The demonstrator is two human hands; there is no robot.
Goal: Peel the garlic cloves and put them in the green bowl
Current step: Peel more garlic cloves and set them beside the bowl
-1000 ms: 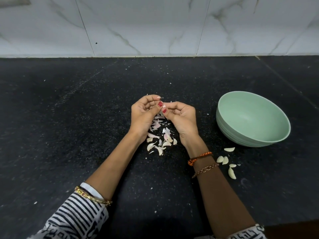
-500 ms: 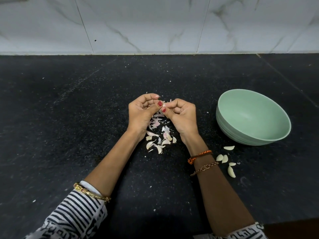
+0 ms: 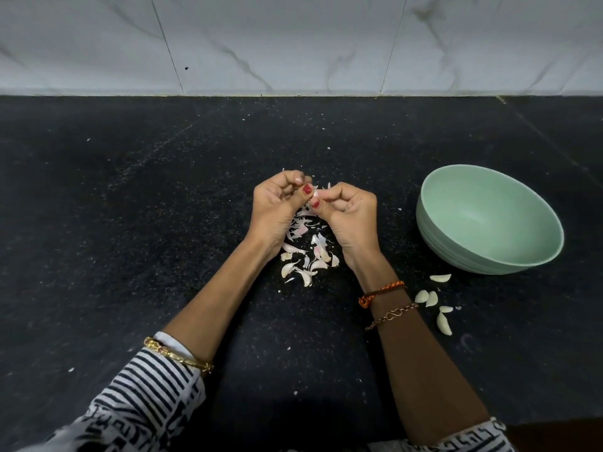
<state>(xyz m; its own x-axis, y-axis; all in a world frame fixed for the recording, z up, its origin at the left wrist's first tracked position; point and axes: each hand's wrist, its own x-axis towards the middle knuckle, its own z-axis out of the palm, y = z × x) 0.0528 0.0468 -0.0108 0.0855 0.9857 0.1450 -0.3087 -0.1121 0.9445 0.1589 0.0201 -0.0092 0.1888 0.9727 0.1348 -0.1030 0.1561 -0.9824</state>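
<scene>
My left hand (image 3: pixel 277 207) and my right hand (image 3: pixel 349 213) meet above the black counter, fingers curled, both pinching one small garlic clove (image 3: pixel 316 193) between the thumbs; most of the clove is hidden. Below the hands lies a pile of papery garlic skins and clove pieces (image 3: pixel 306 252). The green bowl (image 3: pixel 489 220) stands to the right of my right hand, and nothing is visible inside it. Several peeled cloves (image 3: pixel 432 298) lie on the counter in front of the bowl, beside my right wrist.
The black stone counter (image 3: pixel 130 223) runs back to a white marble-tiled wall (image 3: pixel 293 44). Small skin flecks are scattered over the counter. The counter's front edge shows at the bottom right.
The hands stay together on the clove; the fingers have shifted slightly. The view has tilted a little, so everything sits slightly higher in the frame.
</scene>
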